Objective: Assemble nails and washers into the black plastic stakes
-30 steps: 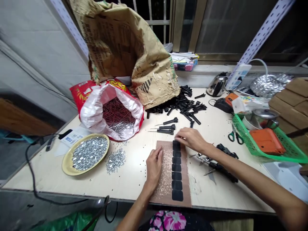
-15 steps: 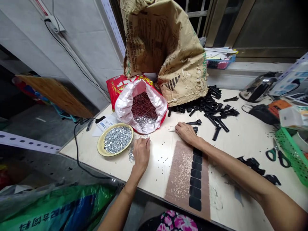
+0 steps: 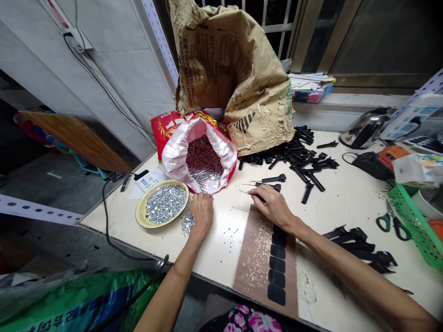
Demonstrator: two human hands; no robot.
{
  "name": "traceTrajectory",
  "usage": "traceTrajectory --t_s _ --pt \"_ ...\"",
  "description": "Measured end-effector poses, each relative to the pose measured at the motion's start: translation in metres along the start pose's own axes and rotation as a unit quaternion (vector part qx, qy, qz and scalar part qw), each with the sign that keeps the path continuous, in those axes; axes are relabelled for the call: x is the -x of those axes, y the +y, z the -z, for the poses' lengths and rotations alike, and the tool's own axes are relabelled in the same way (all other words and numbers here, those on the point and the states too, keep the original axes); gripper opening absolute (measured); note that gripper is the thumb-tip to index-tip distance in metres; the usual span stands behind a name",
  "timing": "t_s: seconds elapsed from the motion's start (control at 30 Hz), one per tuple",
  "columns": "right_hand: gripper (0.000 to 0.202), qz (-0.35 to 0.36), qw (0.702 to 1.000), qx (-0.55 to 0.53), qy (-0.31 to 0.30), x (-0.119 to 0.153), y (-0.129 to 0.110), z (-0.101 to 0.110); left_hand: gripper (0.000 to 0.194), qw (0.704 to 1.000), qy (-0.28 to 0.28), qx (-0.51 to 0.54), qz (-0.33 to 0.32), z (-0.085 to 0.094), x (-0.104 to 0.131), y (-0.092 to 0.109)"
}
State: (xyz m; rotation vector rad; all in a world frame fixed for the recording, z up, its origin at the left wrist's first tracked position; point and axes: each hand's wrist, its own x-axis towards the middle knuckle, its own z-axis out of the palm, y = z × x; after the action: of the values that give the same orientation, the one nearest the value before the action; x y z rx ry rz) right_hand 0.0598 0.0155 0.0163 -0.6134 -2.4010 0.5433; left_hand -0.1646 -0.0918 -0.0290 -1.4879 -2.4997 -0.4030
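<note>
My left hand rests on the table with its fingers curled closed; whatever is in them is hidden. Beside it lies a small heap of metal washers, and a yellow dish full of washers stands further left. Just beyond those fingers is the mouth of a red and white bag with reddish and silver nails. My right hand is closed on a black plastic part whose thin metal pin points left. Two similar black parts with pins lie just past it.
A brown mat carries a row of black pads. Behind stands a large paper sack with a pile of black parts. Scissors, a green basket, a kettle and more black parts are at right.
My right hand has come nearer to me, uncovering the two black parts with pins. My left hand has shifted slightly toward the bag's mouth. The whole view has tilted a little.
</note>
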Motion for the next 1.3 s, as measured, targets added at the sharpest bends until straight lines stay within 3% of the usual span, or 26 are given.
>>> traceTrajectory --t_s 0.23,0.37,0.7,0.87,0.93,1.0,1.07,1.13,1.17,1.23,1.3 --pt "0.023 -0.043 0.997 -0.07 0.015 0.005 -0.03 0.003 0.02 1.0 -0.015 -0.006 -0.017 0.005 0.005 0.011" --pt "0.022 -0.048 0.993 -0.104 0.026 0.012 -0.03 0.005 0.019 0.999 -0.034 -0.003 -0.029 0.001 0.006 0.011" --pt "0.02 -0.069 0.989 -0.133 0.0 0.03 -0.029 0.002 0.013 0.99 -0.039 0.138 0.014 -0.003 0.004 0.005" --pt "0.017 -0.078 0.989 -0.129 0.006 0.032 -0.029 0.002 0.014 0.974 -0.037 0.222 0.039 0.003 0.004 0.01" --pt "0.017 -0.082 0.989 -0.119 0.012 0.031 -0.032 0.004 0.013 0.942 -0.055 0.323 0.078 0.01 0.005 0.016" --pt "0.019 -0.079 0.992 -0.098 0.011 0.03 -0.036 0.005 0.021 0.878 -0.1 0.451 0.124 0.018 0.008 0.025" --pt "0.021 -0.073 0.995 -0.068 0.008 0.028 -0.041 0.007 0.029 0.767 -0.169 0.592 0.181 0.028 0.012 0.036" --pt "0.022 -0.071 0.997 -0.033 0.007 0.027 -0.046 0.008 0.034 0.605 -0.228 0.721 0.249 0.038 0.016 0.048" --pt "0.022 -0.071 0.997 -0.016 0.007 0.026 -0.047 0.009 0.036 0.542 -0.242 0.757 0.272 0.042 0.018 0.053" --pt "0.023 -0.072 0.997 0.015 0.005 0.025 -0.05 0.01 0.037 0.489 -0.25 0.784 0.289 0.049 0.02 0.061" --pt "0.023 -0.073 0.996 0.043 -0.001 0.025 -0.05 0.012 0.034 0.479 -0.249 0.791 0.287 0.052 0.021 0.066"
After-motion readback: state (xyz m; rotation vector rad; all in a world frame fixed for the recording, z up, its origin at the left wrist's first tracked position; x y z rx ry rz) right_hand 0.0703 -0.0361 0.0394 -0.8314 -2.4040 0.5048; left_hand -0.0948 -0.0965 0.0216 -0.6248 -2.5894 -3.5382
